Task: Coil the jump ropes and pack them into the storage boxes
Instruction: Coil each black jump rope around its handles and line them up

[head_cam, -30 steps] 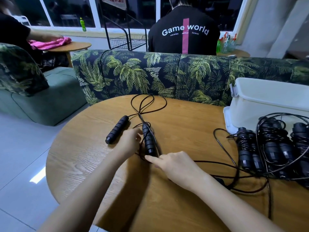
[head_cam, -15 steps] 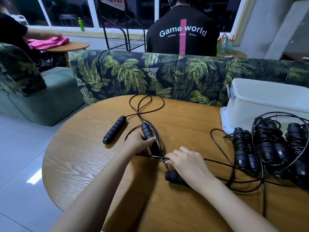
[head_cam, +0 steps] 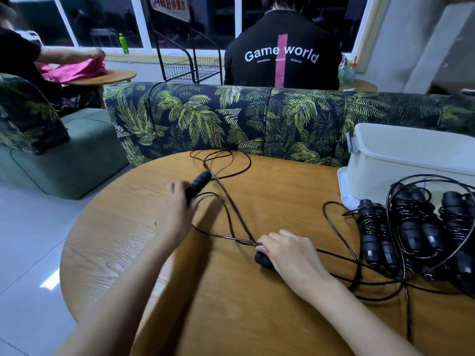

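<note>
On the round wooden worktop [head_cam: 231,309], the left hand [head_cam: 177,205] curls round one black handle [head_cam: 199,181] near the middle, its tip aimed at the far edge. The right hand [head_cam: 290,250], nearer the front, grips the second handle [head_cam: 262,260], and strands of the cord [head_cam: 232,211] meet at its fingertips. The cord loops out to the far edge. Coiled ropes [head_cam: 411,227] lie bundled at the right edge, against the white storage box [head_cam: 411,160].
</note>
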